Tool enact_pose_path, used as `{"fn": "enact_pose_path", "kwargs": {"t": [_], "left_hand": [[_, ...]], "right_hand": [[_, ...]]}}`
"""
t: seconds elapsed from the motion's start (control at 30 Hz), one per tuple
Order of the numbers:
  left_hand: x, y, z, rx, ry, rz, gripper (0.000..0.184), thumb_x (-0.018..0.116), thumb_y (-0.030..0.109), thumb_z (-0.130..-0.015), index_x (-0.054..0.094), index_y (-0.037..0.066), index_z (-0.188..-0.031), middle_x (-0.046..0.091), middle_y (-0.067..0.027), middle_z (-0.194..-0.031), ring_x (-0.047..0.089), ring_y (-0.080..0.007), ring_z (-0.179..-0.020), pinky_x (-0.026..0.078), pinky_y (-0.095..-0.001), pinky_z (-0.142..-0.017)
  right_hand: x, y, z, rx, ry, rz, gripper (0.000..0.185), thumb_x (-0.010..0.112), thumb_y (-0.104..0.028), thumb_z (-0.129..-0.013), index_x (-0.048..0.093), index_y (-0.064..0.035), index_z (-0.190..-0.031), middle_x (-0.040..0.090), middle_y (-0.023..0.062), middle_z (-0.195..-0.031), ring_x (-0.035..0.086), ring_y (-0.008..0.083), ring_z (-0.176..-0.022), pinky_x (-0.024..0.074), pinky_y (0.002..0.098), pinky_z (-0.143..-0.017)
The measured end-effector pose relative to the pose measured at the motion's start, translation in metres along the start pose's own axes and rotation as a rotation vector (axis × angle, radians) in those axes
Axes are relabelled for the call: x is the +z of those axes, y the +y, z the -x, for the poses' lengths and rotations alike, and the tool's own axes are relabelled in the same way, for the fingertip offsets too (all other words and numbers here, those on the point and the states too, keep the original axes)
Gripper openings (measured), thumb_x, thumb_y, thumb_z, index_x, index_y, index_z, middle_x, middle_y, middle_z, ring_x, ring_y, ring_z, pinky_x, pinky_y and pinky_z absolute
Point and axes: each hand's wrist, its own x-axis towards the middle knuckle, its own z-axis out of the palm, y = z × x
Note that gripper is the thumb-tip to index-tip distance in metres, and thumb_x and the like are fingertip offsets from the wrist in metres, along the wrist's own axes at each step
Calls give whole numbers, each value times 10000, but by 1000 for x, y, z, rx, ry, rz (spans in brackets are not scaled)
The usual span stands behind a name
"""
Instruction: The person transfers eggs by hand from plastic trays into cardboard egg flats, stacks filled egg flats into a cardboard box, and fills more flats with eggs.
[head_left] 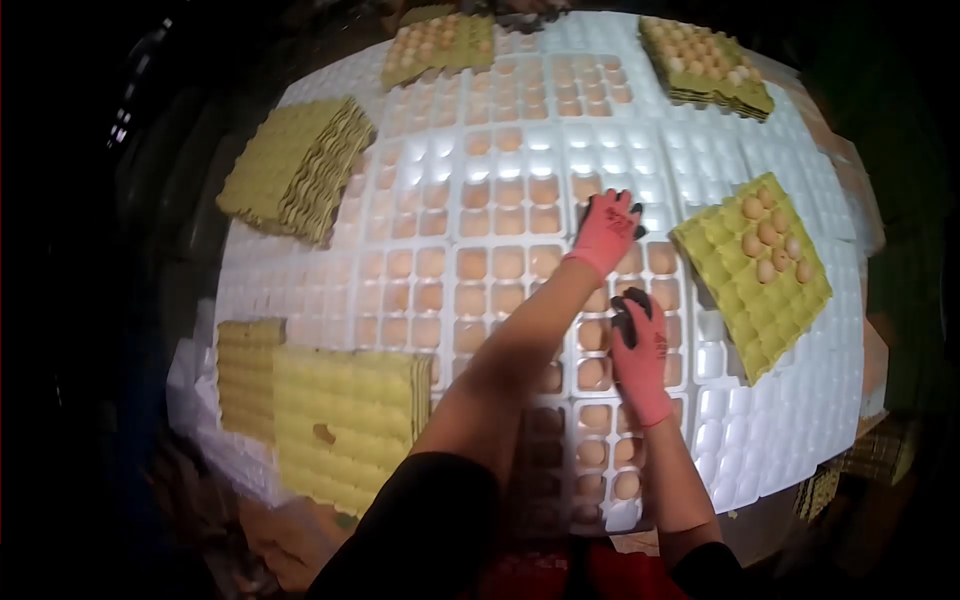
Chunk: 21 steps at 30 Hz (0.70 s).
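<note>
My left hand (607,235), in a pink glove with dark fingertips, reaches over the middle of the white plastic egg trays (740,440). Its fingers are spread and bent down over the cells, and what lies beneath the palm is hidden. Nearer to me, my right hand (643,350), gloved alike, has its fingers curled in over a cell; anything inside them is hidden. Brown eggs (594,374) fill the cells just left of my right hand. Other eggs (508,220) sit in rows left of my left hand.
A yellow-green pulp tray (725,290) with several eggs lies at the right. Pulp tray stacks stand at left (285,175) and front left (345,420). Egg-topped stacks rest at the far left (435,50) and far right (700,60).
</note>
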Motion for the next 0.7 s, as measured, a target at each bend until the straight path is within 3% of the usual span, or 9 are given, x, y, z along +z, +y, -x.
{"fn": "enact_pose_path", "kwargs": {"t": [0.2, 0.27, 0.4, 0.43, 0.47, 0.5, 0.53, 0.6, 0.7], "left_hand": [[-111, 19, 126, -104, 147, 601, 537, 635, 262, -892, 500, 79, -1378, 457, -198, -1413, 401, -397, -1323, 324, -512, -1100], [-193, -8, 204, -186, 20, 342, 550, 671, 268, -860, 528, 70, -1352, 468, -200, -1387, 414, -418, -1297, 331, -526, -1094], [-291, -95, 420, -967, 215, -95, 462, 630, 98, -865, 534, 24, -1311, 555, -219, -1242, 514, -408, -1155, 421, -463, -1001], [-293, -108, 490, -1205, -18, -163, 467, 598, 117, -915, 496, 36, -1363, 541, -231, -1295, 500, -406, -1214, 404, -460, -1042], [-263, -119, 580, -1189, -231, -300, 552, 612, 185, -914, 434, 6, -1404, 525, -253, -1269, 501, -419, -1175, 440, -479, -984], [-264, -105, 602, -1297, -111, 86, 646, 601, 223, -928, 338, -3, -1474, 519, -268, -1276, 489, -439, -1208, 422, -492, -1011], [-274, -93, 591, -1295, -146, 84, 724, 617, 265, -923, 276, 3, -1506, 511, -276, -1287, 479, -463, -1223, 415, -499, -1020], [-293, -91, 575, -1314, -137, 157, 759, 675, 332, -888, 335, 1, -1480, 557, -270, -1223, 522, -442, -1178, 434, -496, -996], [-327, -97, 571, -1215, -100, 452, 737, 744, 255, -845, 398, 33, -1456, 554, -240, -1275, 532, -419, -1184, 446, -467, -1001]], "right_hand": [[9, -17, 18, 165, 28, -119, 391, 578, -5, -875, 575, -7, -1266, 533, 191, -1322, 535, 342, -1208, 439, 401, -1030], [0, -59, 31, 57, -162, -137, 402, 559, 11, -890, 582, -28, -1289, 591, 133, -1250, 582, 282, -1163, 455, 358, -1005], [17, -129, 103, 91, -769, -269, 544, 673, -111, -865, 517, -52, -1383, 615, 178, -1279, 613, 297, -1152, 474, 371, -990], [26, -148, 122, 193, -966, -364, 646, 709, -128, -843, 461, -61, -1436, 612, 200, -1285, 606, 307, -1175, 475, 384, -995], [45, -150, 147, 42, -1005, -319, 730, 742, -144, -826, 406, -60, -1468, 590, 192, -1322, 598, 315, -1196, 477, 396, -993], [62, -162, 166, 2, -1041, -318, 832, 749, -141, -822, 300, -29, -1514, 543, 220, -1371, 574, 351, -1223, 473, 400, -995], [79, -164, 194, -140, -859, -388, 867, 726, -139, -843, 221, 12, -1531, 505, 257, -1393, 533, 377, -1270, 453, 402, -1021], [101, -198, 211, 163, -837, -339, 901, 700, -125, -856, 141, 34, -1544, 494, 283, -1394, 494, 379, -1312, 420, 405, -1066], [91, -208, 225, 318, -545, -390, 767, 585, -41, -849, 240, 31, -1530, 531, 217, -1381, 547, 295, -1223, 427, 378, -1039]]}}
